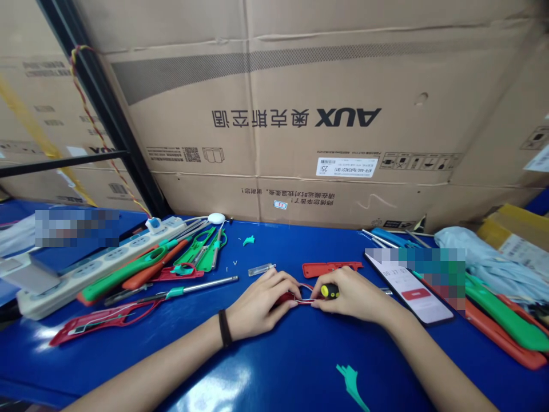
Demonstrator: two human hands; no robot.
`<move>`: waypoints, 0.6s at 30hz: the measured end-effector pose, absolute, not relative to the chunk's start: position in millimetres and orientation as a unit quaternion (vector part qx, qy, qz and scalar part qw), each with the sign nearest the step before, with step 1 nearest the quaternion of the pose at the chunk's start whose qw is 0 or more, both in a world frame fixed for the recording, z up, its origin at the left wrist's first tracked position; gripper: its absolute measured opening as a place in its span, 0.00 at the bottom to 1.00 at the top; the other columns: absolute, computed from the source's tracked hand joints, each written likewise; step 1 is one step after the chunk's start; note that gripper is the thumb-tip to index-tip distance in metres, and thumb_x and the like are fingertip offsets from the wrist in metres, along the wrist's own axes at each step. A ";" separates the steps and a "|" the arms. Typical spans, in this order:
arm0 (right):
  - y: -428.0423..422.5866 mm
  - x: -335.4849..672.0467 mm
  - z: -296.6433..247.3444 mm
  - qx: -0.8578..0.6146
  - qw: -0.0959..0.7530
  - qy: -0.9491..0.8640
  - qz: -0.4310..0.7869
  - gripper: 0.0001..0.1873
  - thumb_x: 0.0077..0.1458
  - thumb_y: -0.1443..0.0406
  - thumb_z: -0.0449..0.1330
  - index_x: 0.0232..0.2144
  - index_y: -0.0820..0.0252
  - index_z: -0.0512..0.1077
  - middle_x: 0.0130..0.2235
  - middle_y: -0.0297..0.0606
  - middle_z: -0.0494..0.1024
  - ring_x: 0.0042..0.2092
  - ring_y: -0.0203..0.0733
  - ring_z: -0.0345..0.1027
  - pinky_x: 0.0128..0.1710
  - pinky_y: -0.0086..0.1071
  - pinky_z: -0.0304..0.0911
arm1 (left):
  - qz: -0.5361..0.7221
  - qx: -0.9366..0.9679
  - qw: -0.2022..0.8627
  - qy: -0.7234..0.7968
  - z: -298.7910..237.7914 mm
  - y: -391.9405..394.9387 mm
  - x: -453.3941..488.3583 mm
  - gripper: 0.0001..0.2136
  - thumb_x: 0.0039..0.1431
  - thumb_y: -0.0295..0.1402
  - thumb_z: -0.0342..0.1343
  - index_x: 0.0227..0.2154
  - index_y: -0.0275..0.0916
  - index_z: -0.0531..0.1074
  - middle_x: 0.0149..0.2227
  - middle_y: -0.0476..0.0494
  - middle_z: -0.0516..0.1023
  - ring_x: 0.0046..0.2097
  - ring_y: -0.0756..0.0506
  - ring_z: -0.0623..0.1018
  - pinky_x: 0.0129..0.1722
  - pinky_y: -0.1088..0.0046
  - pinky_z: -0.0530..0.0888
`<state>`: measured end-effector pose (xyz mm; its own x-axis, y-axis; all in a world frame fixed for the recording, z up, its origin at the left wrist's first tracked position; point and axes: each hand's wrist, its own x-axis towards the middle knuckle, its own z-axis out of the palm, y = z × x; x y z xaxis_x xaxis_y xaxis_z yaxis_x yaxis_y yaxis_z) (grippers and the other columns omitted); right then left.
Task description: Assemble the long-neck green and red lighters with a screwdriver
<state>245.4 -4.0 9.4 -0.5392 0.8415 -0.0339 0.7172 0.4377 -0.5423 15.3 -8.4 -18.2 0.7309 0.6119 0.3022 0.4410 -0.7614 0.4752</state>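
Pinched tight: left hand (268,297) and right hand (345,292) hold thin red plastic piece (305,302) between them, at middle of shiny blue table (274,366). Yellow-and-black round tool handle (330,290) tucked in right hand. Flat red plastic part (328,269) lies beyond, toward far edge. Black-edged phone (422,300) right of right hand. Green plastic scrap (352,386) nearer front edge.

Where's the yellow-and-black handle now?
Right of centre in the head view: the yellow-and-black handle is in the right hand, between the left hand and the phone.
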 end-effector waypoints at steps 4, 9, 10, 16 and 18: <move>-5.6 245.6 15.3 -0.454 0.111 -0.840 0.276 0.09 0.52 0.63 0.57 0.27 0.55 0.78 0.23 0.32 0.79 0.24 0.36 0.70 0.25 0.25 0.56 | 0.224 0.908 0.196 0.294 -19.8 -8.2 15.2 0.06 0.63 0.28 0.48 0.41 0.42 0.66 0.46 0.46 0.72 0.50 0.46 0.70 0.60 0.58 0.53; -7.8 243.6 18.7 -0.464 0.108 -0.851 0.219 0.08 0.51 0.62 0.58 0.29 0.52 0.79 0.26 0.32 0.80 0.27 0.38 0.71 0.27 0.27 0.55 | 0.226 0.906 0.199 0.297 -20.9 -7.4 14.9 0.06 0.63 0.28 0.49 0.41 0.42 0.66 0.47 0.46 0.72 0.50 0.46 0.70 0.60 0.57 0.53; -8.1 243.1 18.7 -0.466 0.110 -0.852 0.213 0.08 0.51 0.62 0.59 0.29 0.51 0.79 0.28 0.32 0.81 0.29 0.39 0.72 0.28 0.27 0.56 | 0.226 0.906 0.201 0.297 -20.7 -7.4 14.9 0.06 0.63 0.28 0.49 0.41 0.42 0.66 0.47 0.46 0.72 0.50 0.46 0.70 0.60 0.57 0.53; -6.9 243.6 12.9 -0.478 0.123 -0.841 0.221 0.07 0.50 0.61 0.60 0.31 0.49 0.79 0.30 0.32 0.81 0.33 0.41 0.73 0.31 0.27 0.56 | 0.227 0.906 0.203 0.294 -18.9 -8.2 14.9 0.06 0.63 0.28 0.49 0.41 0.42 0.67 0.46 0.46 0.72 0.50 0.46 0.70 0.60 0.58 0.53; -6.1 244.4 10.3 -0.479 0.131 -0.839 0.222 0.07 0.50 0.62 0.60 0.31 0.49 0.79 0.31 0.31 0.81 0.32 0.40 0.73 0.30 0.27 0.56 | 0.229 0.907 0.201 0.292 -18.5 -8.3 15.0 0.06 0.64 0.28 0.47 0.41 0.42 0.67 0.46 0.45 0.72 0.50 0.46 0.70 0.59 0.59 0.54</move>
